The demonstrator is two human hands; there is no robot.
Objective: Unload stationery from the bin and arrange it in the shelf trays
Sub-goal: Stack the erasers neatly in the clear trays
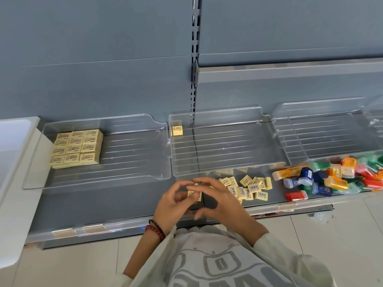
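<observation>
My left hand (176, 204) and my right hand (219, 200) meet over the front of the grey shelf, both pinching a small stack of pale yellow erasers (195, 192). Just to the right of them lies a loose pile of the same yellow erasers (250, 187) on the shelf. The left clear tray (132, 154) holds a neat block of stacked yellow erasers (76, 148) in its back left corner. One single eraser (177, 130) stands in the back left corner of the middle clear tray (223, 150).
A heap of coloured sharpeners or small cases (335, 177) lies on the shelf at the right, in front of a third clear tray (323, 133). A white bin edge (14, 141) is at the far left. The shelf's front lip (93, 229) carries price-tag holders.
</observation>
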